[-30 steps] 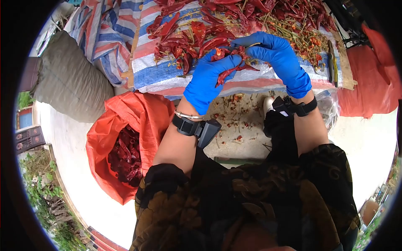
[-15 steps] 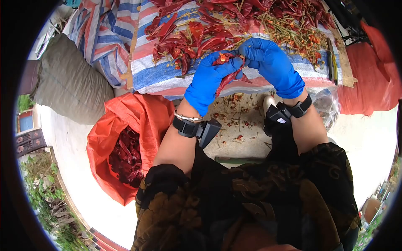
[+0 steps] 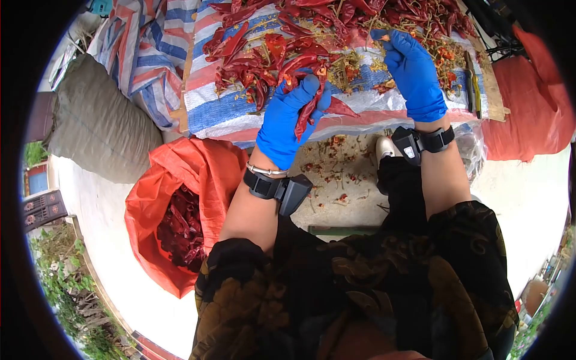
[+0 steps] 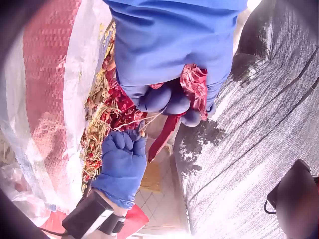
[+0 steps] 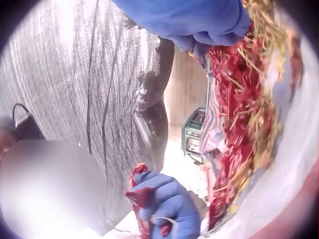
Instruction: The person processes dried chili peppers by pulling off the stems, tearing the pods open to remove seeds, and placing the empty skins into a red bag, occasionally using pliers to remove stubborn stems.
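My blue-gloved left hand [image 3: 287, 120] grips several dried red chilies just above the table's near edge. One long chili [image 3: 307, 114] hangs down across the fingers, and another's pointed tip [image 3: 342, 108] sticks out to the right. In the right wrist view, chilies [image 5: 142, 198] show between the curled left fingers. My right hand [image 3: 415, 78], also gloved in blue, is apart from the left, over the heap's right side. Its thumb and fingertips pinch a small orange-tan chili scrap [image 3: 383, 37]. Below it, loose stems and seeds [image 3: 444, 60] lie on the striped sheet.
Dried chilies [image 3: 243, 69] cover the far part of the striped sheet [image 3: 210, 111]. An open red sack [image 3: 141, 216] with chilies inside stands at left, near a full grey sack [image 3: 99, 120]. A yellow-and-black tool [image 3: 476, 96] lies at the table's right edge, near another red sack [image 3: 528, 114].
The two hands were together at the chilies and have drawn apart. My right hand has moved away and to the right with a small scrap; the left has shifted slightly left, still holding chilies.
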Tool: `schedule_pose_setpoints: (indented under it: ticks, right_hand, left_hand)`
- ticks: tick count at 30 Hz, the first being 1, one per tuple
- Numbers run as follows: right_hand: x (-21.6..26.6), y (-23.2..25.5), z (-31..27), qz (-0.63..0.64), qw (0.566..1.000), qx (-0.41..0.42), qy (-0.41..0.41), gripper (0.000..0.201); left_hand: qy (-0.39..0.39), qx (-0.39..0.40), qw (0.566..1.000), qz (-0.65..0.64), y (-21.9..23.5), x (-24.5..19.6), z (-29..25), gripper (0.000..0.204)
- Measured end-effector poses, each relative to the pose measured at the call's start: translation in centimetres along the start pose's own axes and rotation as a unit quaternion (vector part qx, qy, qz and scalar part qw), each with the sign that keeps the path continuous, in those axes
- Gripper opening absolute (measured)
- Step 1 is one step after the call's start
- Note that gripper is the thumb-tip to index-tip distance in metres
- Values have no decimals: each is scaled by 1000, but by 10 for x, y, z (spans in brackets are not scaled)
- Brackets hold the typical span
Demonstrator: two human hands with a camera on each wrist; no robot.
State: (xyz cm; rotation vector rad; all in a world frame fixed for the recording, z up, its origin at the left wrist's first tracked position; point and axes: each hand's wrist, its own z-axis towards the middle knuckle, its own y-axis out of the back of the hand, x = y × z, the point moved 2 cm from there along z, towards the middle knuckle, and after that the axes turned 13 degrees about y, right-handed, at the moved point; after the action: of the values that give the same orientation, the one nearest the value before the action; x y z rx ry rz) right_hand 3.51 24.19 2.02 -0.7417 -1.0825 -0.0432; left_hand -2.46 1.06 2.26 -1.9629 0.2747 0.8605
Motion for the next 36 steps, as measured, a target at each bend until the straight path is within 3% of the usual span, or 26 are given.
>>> schedule_pose_setpoints:
  ticks: [1, 2, 3, 4, 5, 6, 7, 8, 10, 12, 15, 19, 21, 26, 28, 29, 30, 32, 36]
  right_hand:
    - [8, 11, 5, 0, 1000, 0, 0, 21]
    - [19, 23, 9, -208, 974, -11, 87, 22]
    - [30, 32, 13, -404, 899, -21, 169, 25]
    - [35, 44, 17, -405, 898, -22, 171, 25]
    - [39, 54, 20, -587, 782, 7, 207, 28]
    - [43, 49, 19, -742, 629, 36, 232, 33]
    - [40, 46, 14, -760, 599, 5, 254, 43]
    - [34, 41, 12, -760, 597, 5, 254, 43]
    - [23, 11, 8, -741, 593, 80, 305, 47]
    - [7, -23, -6, -736, 601, 205, 234, 52]
    - [-23, -45, -24, -730, 595, 276, 194, 51]
    - [-30, -38, -23, -730, 608, 253, 183, 45]
    - [-27, -15, -11, -673, 680, 227, 181, 36]
    - [-4, 14, 0, -696, 680, 161, 166, 30]
    - [10, 25, 4, -746, 632, 121, 174, 30]
    - [10, 37, 10, -783, 586, 119, 172, 31]
    - [11, 35, 9, -783, 586, 120, 172, 31]
    - [20, 33, 8, -823, 533, 47, 191, 32]
    - [22, 14, 7, -798, 552, 7, 240, 33]
  left_hand:
    - [13, -3, 996, -85, 5, -2, 4, 24]
    - [25, -7, 985, -168, 11, -4, 8, 23]
    - [31, 12, 980, -195, 21, -3, 13, 23]
    - [31, 14, 980, -194, 21, -5, 14, 23]
    - [16, 27, 978, -207, 21, -7, 14, 24]
    - [2, 40, 975, -219, 20, -8, 14, 24]
    - [5, 30, 973, -229, 18, -9, 14, 24]
    - [5, 31, 973, -230, 16, -10, 14, 24]
    - [-1, -4, 971, -239, 14, -9, 14, 23]
    - [-2, -30, 972, -234, 9, -10, 12, 22]
    - [-3, -55, 971, -232, 11, -9, 13, 22]
    - [-11, -60, 968, -245, 15, -7, 15, 22]
    - [-13, -55, 969, -242, 16, -9, 14, 22]
    - [-5, -57, 968, -243, 21, -10, 11, 22]
    - [-2, 15, 980, -201, 32, -9, 15, 26]
    - [-3, 15, 979, -202, 31, -8, 16, 26]
    - [-8, -20, 974, -226, 22, -10, 13, 25]
    - [-14, -54, 967, -250, 18, -11, 12, 24]
    - [-10, -44, 968, -247, 16, -11, 13, 24]
